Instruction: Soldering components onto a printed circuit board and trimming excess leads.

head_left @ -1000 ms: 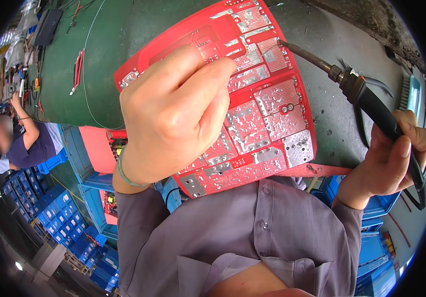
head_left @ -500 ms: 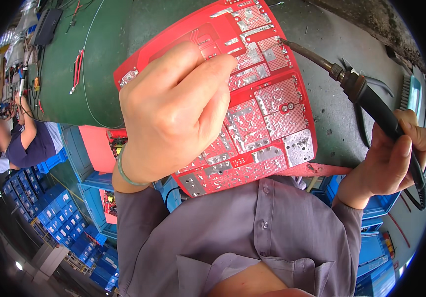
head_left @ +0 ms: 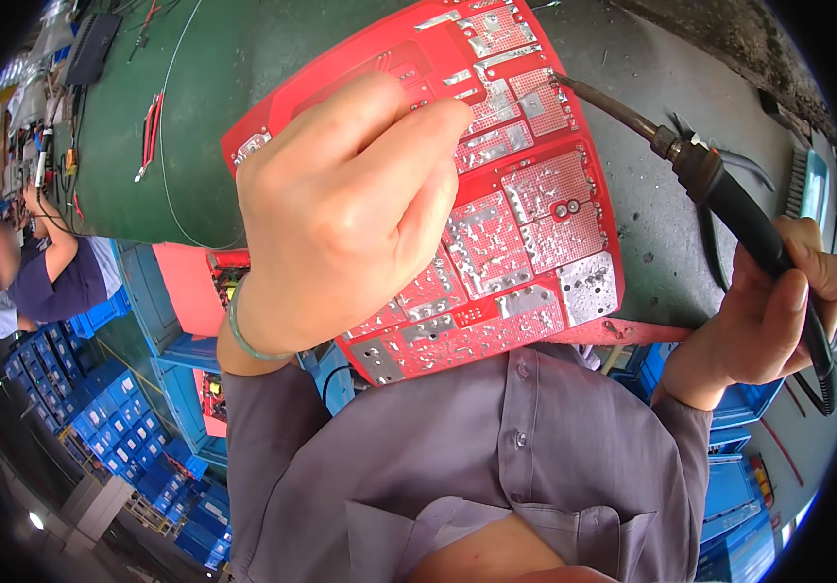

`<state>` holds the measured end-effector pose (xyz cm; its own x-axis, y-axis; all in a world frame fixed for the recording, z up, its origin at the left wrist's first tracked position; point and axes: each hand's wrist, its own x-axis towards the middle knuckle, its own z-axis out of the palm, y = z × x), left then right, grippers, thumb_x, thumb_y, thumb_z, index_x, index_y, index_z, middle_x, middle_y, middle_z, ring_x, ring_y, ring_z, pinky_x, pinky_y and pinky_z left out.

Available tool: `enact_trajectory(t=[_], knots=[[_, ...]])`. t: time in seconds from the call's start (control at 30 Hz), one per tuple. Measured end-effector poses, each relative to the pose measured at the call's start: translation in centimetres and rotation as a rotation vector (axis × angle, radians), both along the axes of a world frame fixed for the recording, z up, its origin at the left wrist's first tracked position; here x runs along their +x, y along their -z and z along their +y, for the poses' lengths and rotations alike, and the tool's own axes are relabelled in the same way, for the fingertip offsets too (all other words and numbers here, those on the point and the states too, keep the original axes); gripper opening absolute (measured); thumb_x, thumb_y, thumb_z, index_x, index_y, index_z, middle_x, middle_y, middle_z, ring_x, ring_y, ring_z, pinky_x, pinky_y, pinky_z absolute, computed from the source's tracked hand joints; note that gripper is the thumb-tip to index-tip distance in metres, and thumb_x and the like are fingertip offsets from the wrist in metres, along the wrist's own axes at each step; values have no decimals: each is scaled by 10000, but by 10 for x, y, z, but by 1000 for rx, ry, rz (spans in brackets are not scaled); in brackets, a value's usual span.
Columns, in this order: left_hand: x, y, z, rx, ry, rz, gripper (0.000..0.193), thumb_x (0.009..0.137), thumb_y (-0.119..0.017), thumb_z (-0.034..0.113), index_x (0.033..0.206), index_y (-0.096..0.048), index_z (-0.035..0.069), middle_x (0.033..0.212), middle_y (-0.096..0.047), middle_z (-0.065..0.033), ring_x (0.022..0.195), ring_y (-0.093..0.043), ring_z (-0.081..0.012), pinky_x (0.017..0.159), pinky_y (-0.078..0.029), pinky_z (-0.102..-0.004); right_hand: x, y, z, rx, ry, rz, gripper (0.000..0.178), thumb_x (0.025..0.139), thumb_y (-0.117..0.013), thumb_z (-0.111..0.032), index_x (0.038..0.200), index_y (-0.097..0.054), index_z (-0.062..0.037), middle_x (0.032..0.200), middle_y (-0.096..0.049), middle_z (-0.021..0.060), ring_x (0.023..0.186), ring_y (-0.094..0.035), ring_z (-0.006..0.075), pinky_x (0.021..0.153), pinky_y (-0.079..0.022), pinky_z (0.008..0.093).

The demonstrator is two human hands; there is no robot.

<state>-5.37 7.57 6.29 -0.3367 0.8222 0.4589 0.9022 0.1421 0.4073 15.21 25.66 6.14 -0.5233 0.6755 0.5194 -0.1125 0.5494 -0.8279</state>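
Observation:
A large red circuit board (head_left: pixel 574 199) with silvery solder patches lies across the green bench in front of me. My left hand (head_left: pixel 345 228) is over its left half with the fingers pinched together; what they hold, if anything, is hidden. A bracelet circles that wrist. On the right, my right hand (head_left: pixel 778 311) is closed round the black handle of a soldering iron (head_left: pixel 734 204). The iron's dark tip reaches the board's upper right edge, at a soldered patch.
Red-handled tweezers (head_left: pixel 150 136) and a thin wire (head_left: pixel 168 126) lie on the bench (head_left: pixel 209 87) at left. A brush (head_left: pixel 807 185) lies far right. Blue crates (head_left: pixel 117 418) stand lower left. Another person (head_left: pixel 59 272) works at far left.
My left hand has shifted very slightly up and right over the board. The soldering iron's tip stays at nearly the same spot on the board's edge.

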Motion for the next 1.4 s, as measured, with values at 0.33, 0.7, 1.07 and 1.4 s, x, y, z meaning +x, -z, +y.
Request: enact_trajectory(t=[0.33,0.7,1.07,1.4], knots=[[0,0,-1,-2,13,18,177,742,-649,-108,884,-702,-15,659,-495,-66,531,-485,-128,471,-361,-264,0,0,-1,4,14,0,375,877,-693,-343,935,-543,-5,723,-545,149,492,-461,127,407,-352,200],[0,-1,0,-19,17,22,182,739,-640,-117,884,-699,-23,668,-512,-74,535,-501,-132,477,-378,-266,1,-2,-7,47,51,-25,393,877,-694,-376,918,-544,-15,696,-549,142,484,-460,120,404,-344,191],[1,-2,-1,-30,10,37,175,745,-648,-108,888,-701,-21,670,-514,-70,534,-493,-128,474,-370,-263,3,-4,-6,53,-51,-14,315,894,-655,-279,929,-554,18,705,-529,152,550,-476,140,441,-398,209],[1,-1,0,-5,11,44,167,754,-652,-106,888,-702,-19,670,-509,-63,534,-480,-117,472,-357,-255,1,0,-7,85,26,-29,371,882,-695,-360,948,-565,-19,701,-557,142,503,-486,119,401,-371,193]])
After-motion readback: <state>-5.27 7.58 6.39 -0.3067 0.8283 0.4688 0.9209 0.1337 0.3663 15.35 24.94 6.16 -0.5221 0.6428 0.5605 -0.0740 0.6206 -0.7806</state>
